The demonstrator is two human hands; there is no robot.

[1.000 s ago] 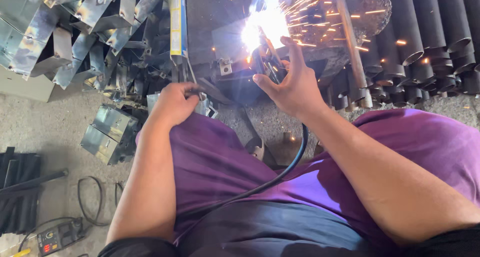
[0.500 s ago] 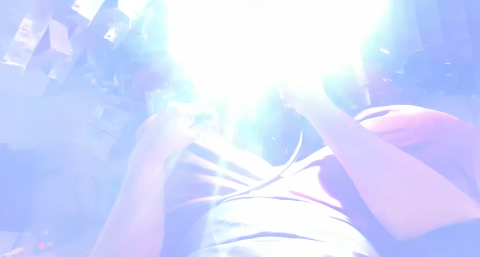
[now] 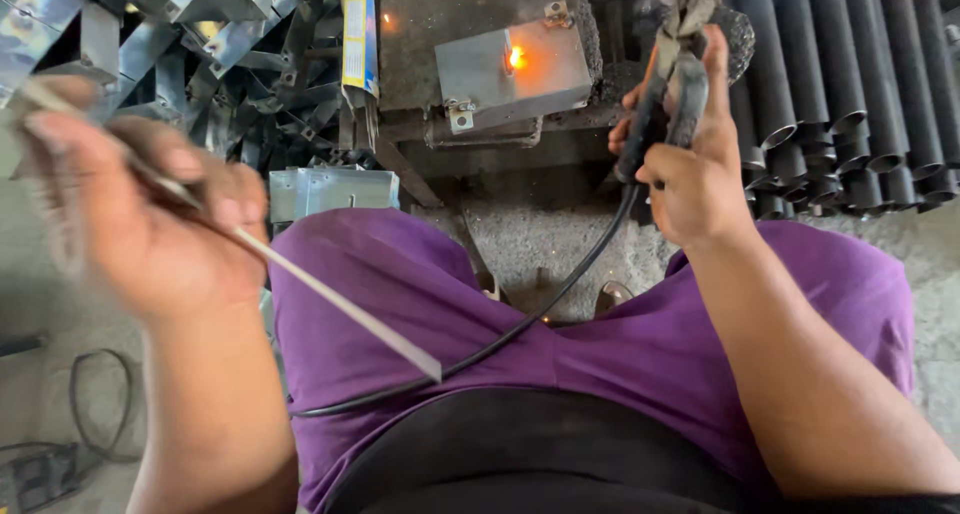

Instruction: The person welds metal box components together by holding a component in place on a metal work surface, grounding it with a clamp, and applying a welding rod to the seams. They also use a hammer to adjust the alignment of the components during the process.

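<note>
Head view: your right hand (image 3: 700, 169) clamps the electrode holder (image 3: 672, 79), upper right; your left hand (image 3: 150, 224) pinches a fresh welding rod (image 3: 330, 304). One spot on the metal box (image 3: 515, 74) glows, apparently just welded; further welds likely remain.

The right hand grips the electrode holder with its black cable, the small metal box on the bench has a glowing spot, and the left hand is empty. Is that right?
Not quite: the left hand is not empty. The head view shows it holding a thin welding rod. The rest holds: the right hand grips the electrode holder with its black cable, and the small metal box has a glowing spot.
</note>
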